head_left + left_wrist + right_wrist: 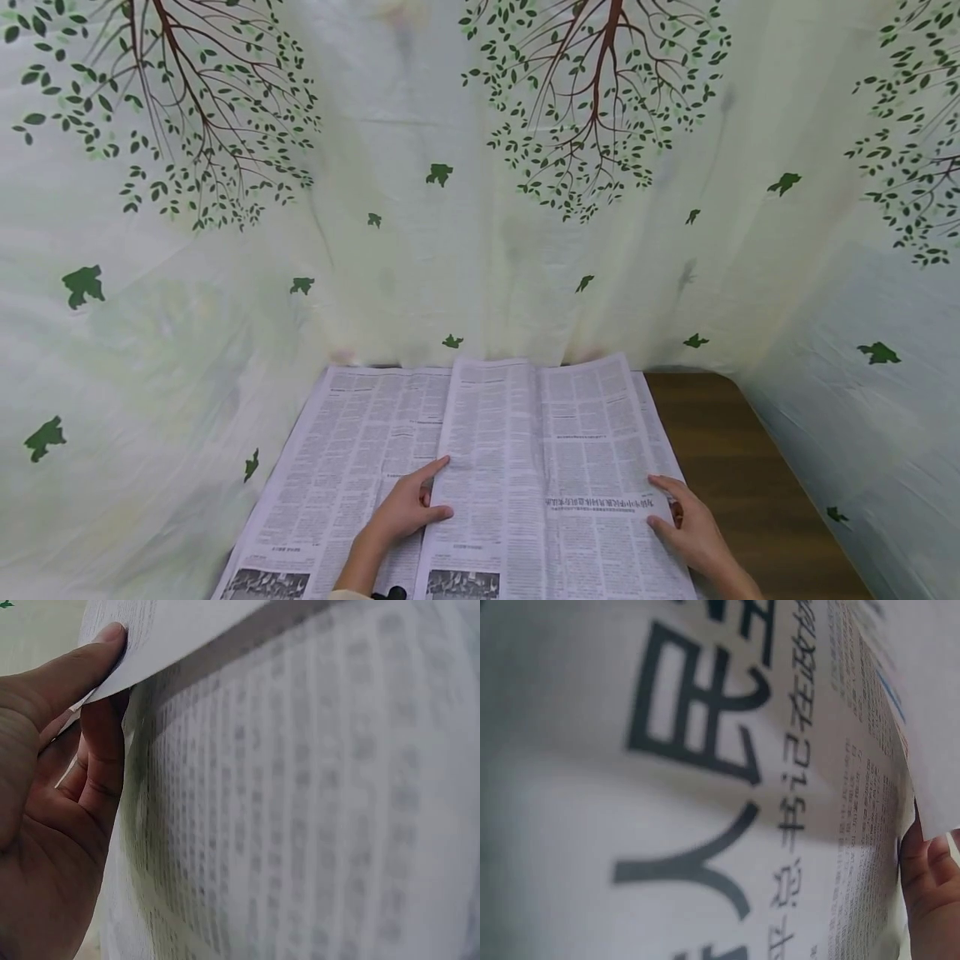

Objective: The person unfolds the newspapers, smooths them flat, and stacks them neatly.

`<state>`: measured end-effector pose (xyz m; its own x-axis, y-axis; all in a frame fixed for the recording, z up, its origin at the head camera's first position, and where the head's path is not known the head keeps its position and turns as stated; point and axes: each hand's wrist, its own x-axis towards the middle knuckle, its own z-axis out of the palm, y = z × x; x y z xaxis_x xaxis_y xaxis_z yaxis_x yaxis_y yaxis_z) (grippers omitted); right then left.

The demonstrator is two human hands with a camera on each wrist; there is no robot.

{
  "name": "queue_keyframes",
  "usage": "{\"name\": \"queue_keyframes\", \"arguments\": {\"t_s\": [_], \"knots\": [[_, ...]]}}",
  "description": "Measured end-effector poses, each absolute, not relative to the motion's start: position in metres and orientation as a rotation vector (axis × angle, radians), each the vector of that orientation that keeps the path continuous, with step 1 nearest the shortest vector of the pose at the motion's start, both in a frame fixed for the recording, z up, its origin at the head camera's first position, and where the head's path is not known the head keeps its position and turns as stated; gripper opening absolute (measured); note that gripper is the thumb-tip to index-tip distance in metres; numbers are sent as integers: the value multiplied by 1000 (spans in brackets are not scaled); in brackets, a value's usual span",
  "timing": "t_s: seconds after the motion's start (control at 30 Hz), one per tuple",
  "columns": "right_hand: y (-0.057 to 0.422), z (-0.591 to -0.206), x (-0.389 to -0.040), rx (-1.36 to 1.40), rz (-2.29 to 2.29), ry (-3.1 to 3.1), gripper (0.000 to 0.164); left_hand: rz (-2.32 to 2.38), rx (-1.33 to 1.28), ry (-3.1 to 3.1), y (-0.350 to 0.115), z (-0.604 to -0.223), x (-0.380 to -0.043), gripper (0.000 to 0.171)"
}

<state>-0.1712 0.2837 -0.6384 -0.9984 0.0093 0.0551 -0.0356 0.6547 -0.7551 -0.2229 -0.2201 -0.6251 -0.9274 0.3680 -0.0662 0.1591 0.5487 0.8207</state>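
Observation:
A newspaper sheet [491, 417] with a crease down its middle lies over a wider spread newspaper [352, 442]. At its left edge, my left hand [402, 507] pinches the paper; in the left wrist view the thumb lies on top with curled fingers [103, 754] underneath. My right hand [693, 531] holds the opposite edge between thumb and fingers. The right wrist view shows large printed characters close up, and the right hand [934, 900] at a lifted paper edge [937, 765], partly cut off by the frame.
The newspapers lie on a dark brown wooden table [738, 467], whose bare surface shows on the right. A pale curtain [390, 275] printed with trees and green leaves hangs behind the table and along both sides.

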Motion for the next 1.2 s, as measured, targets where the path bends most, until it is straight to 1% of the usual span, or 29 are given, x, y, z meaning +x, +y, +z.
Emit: {"name": "queue_keyframes", "arguments": {"t_s": [0.27,0.63,0.8,1.07,1.2], "knots": [[286,-637,-171,18,1303,-2835,67,1258,337,2591,-234,-626,-220,94],[290,-637,-171,57,1304,-2815,67,1241,307,2581,-253,-628,-216,93],[293,-636,-170,21,1299,-2833,67,1209,270,2595,-262,-625,-215,93],[296,-635,-169,-25,1280,-2860,68,1230,282,2592,-275,-623,-215,92],[296,-633,-168,-61,1280,-2881,68,1266,254,2585,-285,-624,-214,89]]}}
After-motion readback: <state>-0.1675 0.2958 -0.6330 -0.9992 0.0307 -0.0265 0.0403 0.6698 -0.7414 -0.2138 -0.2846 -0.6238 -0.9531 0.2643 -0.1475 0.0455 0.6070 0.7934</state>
